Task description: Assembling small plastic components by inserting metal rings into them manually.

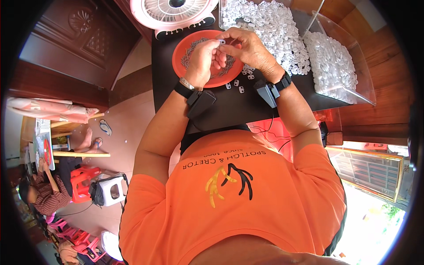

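Above the orange bowl (177, 62), my left hand (204, 61) and my right hand (248, 49) meet, their fingertips nearly touching. A small white plastic piece with a dark hole (222, 42) shows between them, at my left thumb and the fingertips of my right hand. My left fingers are curled with the palm partly up. The right thumb and forefinger are bent inward in a pinch; whether they hold a second small part is hidden. Many thin grey parts (228, 70) lie in the bowl beneath. Several loose white pieces (241, 89) rest on the dark table near the bowl.
A pink fan (176, 17) stands behind the bowl. At the right, a large heap of white pieces (269, 31) and a clear bin (349, 95) of similar pieces crowd the black table (212, 117). Another person (53, 194) sits at far left beside red stools (81, 183).
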Tool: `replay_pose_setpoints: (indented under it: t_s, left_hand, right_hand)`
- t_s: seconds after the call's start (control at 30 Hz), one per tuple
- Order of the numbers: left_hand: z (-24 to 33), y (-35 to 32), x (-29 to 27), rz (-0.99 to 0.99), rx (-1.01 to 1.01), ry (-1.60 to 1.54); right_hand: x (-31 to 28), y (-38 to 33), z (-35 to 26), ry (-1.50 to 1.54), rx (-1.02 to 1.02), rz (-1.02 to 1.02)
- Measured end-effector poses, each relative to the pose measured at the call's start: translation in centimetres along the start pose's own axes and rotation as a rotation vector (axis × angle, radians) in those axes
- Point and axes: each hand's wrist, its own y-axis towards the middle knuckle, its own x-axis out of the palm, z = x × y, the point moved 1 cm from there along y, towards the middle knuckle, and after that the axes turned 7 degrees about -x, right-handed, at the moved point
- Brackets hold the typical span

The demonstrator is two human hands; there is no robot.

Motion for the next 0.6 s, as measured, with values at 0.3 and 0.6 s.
replay_pose_setpoints:
  t_s: [0.3,0.6]
  left_hand:
    - [-0.5,0.2,0.1,0.061,0.1,0.121]
    - [-0.8,0.6,-0.3,-0.006,0.099,0.018]
  right_hand:
    - [1.1,-0.2,-1.5,-0.267,-0.101,0.039]
    - [1.6,-0.3,-1.4,-0.357,-0.094,0.053]
